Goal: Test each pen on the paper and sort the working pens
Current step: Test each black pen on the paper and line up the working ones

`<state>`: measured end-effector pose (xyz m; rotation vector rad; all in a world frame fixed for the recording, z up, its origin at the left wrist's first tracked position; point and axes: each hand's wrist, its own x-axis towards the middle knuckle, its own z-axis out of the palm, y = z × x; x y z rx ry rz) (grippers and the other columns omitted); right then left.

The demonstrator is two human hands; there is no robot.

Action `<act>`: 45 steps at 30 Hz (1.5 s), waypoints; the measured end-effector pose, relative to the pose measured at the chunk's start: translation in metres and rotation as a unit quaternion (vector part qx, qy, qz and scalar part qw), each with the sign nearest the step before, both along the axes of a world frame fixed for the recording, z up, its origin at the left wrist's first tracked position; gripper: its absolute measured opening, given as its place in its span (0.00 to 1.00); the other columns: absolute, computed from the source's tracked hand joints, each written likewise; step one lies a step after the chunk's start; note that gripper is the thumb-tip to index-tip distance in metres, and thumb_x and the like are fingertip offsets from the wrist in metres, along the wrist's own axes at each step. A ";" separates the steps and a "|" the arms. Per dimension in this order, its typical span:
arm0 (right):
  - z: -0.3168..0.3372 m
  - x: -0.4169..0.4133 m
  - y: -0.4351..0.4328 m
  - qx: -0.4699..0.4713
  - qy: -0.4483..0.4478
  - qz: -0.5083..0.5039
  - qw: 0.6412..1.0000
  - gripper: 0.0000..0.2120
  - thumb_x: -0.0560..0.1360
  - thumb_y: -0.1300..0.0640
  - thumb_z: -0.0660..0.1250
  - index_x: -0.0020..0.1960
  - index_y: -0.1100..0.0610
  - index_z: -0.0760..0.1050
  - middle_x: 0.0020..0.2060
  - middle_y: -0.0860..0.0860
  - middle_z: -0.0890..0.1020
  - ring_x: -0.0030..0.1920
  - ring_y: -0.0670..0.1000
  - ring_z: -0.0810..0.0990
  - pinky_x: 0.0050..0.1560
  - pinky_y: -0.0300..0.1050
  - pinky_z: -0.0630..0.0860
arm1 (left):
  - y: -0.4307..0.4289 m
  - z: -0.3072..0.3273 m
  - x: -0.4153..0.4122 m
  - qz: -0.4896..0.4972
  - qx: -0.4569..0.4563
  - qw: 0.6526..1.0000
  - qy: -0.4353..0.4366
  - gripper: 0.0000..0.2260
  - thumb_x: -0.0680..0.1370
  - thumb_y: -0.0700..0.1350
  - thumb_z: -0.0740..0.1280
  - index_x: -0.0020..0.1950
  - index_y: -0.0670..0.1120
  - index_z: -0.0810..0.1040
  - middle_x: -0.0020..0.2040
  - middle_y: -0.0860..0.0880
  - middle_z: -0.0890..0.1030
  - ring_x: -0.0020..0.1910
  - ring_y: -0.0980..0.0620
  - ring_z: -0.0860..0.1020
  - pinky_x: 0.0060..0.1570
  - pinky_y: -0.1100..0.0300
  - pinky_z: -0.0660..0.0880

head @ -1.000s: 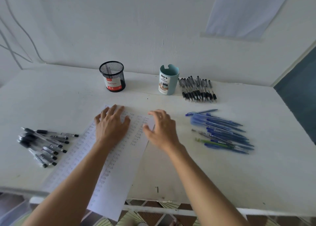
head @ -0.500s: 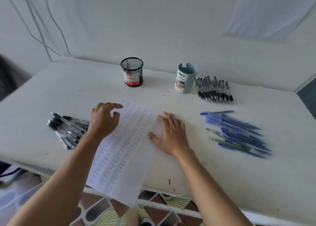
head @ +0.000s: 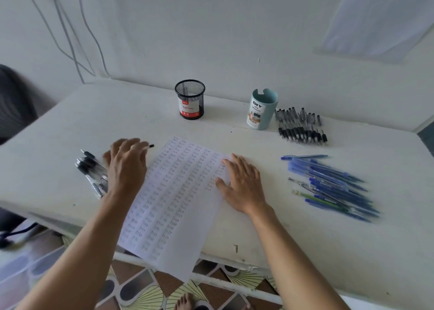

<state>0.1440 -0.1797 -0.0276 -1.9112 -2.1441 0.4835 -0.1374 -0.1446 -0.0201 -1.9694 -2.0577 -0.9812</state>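
Currently on the pick step: one pen out of the left pile, ready for testing.

Left hand (head: 126, 166) sits over the loose pile of black-grip clear pens (head: 90, 169), just beside the white paper sheet covered in rows of small written marks (head: 178, 192). Its fingers are curled. The black end of a slim pen (head: 151, 146) pokes out past them toward the sheet. I read this as a pinch on that single pen, though blur hides the contact itself.

Right hand (head: 242, 185) lies flat, fingers straight and slightly spread, pressing the sheet's right edge onto the white table (head: 305, 251). It holds nothing.

Notes for doing this well:
- Lift only the one pen clear of the pile.
- Check which end is the tip; I cannot tell from here.
- Write on a bare patch over the table, since the sheet's near end overhangs the edge.
- Hold the right palm down so the sheet cannot slide.

The black wire-mesh cup (head: 190, 99) and pale teal plastic cup (head: 261, 109) stand at the back, probably the sorting bins. A row of black pens (head: 300, 128) lies beside the teal cup. The spread of blue pens (head: 328, 185) is well apart from the right hand.
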 end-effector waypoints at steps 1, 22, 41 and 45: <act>0.002 0.001 -0.001 -0.007 0.020 -0.002 1.000 0.39 0.70 0.36 0.47 0.79 0.48 0.55 0.81 0.49 0.51 0.80 0.49 0.46 0.77 0.50 0.42 | 0.003 0.001 0.005 -0.035 0.056 0.998 0.001 0.08 0.78 0.37 0.70 0.56 0.39 0.82 0.58 0.39 0.83 0.65 0.36 0.75 0.65 0.43 0.64; 0.000 0.016 -0.006 -0.023 -0.022 0.051 0.998 0.60 0.65 0.21 0.60 0.81 0.55 0.41 0.81 0.50 0.40 0.79 0.48 0.37 0.78 0.47 0.37 | 0.004 0.066 0.104 -0.253 -0.164 0.655 -0.693 0.25 0.82 0.58 0.52 0.39 0.43 0.78 0.27 0.51 0.66 0.24 0.55 0.55 0.27 0.60 0.49; 0.002 0.010 -0.010 -0.017 -0.077 0.049 0.996 0.56 0.68 0.21 0.56 0.81 0.54 0.39 0.80 0.52 0.38 0.79 0.50 0.35 0.78 0.49 0.35 | -0.005 0.012 0.111 -0.185 -0.195 0.868 -0.417 0.06 0.73 0.37 0.77 0.41 0.40 0.80 0.40 0.43 0.84 0.35 0.49 0.84 0.32 0.60 0.80; 0.001 0.010 -0.009 -0.022 -0.080 0.048 0.995 0.57 0.68 0.20 0.55 0.81 0.54 0.38 0.80 0.51 0.38 0.79 0.50 0.34 0.78 0.50 0.36 | -0.008 0.015 0.113 -0.124 -0.202 0.886 -0.400 0.10 0.70 0.30 0.69 0.33 0.33 0.69 0.28 0.38 0.76 0.24 0.49 0.72 0.24 0.62 0.67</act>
